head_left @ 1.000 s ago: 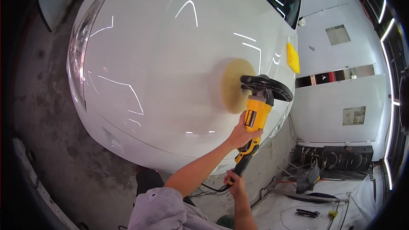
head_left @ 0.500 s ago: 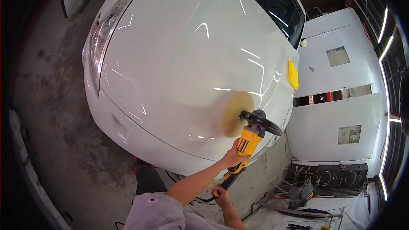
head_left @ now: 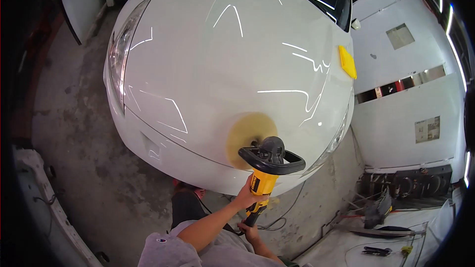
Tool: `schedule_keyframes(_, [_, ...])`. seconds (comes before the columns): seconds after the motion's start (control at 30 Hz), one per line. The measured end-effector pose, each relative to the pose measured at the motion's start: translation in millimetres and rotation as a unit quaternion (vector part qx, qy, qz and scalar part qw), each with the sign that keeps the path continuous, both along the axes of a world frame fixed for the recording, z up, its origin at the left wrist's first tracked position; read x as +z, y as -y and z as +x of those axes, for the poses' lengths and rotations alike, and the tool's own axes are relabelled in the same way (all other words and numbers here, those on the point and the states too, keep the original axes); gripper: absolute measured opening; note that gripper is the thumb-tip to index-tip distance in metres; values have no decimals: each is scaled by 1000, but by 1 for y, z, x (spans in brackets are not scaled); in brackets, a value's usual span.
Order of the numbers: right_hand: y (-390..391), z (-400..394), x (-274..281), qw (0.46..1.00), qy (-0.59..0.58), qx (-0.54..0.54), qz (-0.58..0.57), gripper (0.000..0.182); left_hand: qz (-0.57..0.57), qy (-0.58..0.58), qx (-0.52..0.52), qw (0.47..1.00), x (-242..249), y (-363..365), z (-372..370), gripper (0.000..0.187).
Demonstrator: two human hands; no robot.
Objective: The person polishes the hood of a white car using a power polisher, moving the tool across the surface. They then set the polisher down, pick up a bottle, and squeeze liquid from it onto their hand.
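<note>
A yellow-and-black car polisher [head_left: 264, 182] is held over the front of a white car hood [head_left: 198, 69]. Its round yellowish pad [head_left: 242, 131] lies against the paint and looks blurred, as if spinning. My left hand [head_left: 249, 195] wraps around the yellow body of the tool. Lower down, my right hand [head_left: 250, 231] grips the black rear handle. The black loop handle [head_left: 272, 164] near the head has no hand on it.
A folded yellow cloth [head_left: 347, 62] rests on the far fender. The polisher's cord [head_left: 283, 221] loops on the concrete floor at right. A detached car panel [head_left: 52, 202] stands at left. Parts and tools lie on a white surface [head_left: 341, 249] at lower right.
The polisher has moved left and slightly toward me across the hood, both hands with it. Its head has turned, so the pad now shows further left. My view has shifted a little too.
</note>
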State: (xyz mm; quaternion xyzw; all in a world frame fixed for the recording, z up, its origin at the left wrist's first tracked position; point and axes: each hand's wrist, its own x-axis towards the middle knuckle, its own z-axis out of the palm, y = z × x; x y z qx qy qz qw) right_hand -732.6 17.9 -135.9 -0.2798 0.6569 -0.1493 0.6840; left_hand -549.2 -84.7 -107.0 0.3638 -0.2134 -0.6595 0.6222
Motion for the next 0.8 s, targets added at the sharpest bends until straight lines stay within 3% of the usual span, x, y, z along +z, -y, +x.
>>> schedule_keyframes(0.13, [-5,23,-4,998,-43,39,-18,18,3,-24,9,1000,-9,-15,22,77])
schedule_keyframes(0.37, [-13,60,-1,995,-49,38,-76,17,47,19,9,999,7,-14,59,73])
schedule_keyframes(0.57, [20,83,25,985,130,-25,-109,20,29,68,-26,997,48,59,72,62])
schedule_keyframes(0.67, [48,110,54,961,220,-74,-152,23,97,14,-92,991,74,111,84,43])
schedule_keyframes(0.8, [103,148,86,929,257,-110,-243,31,76,69,-140,985,103,183,110,37])
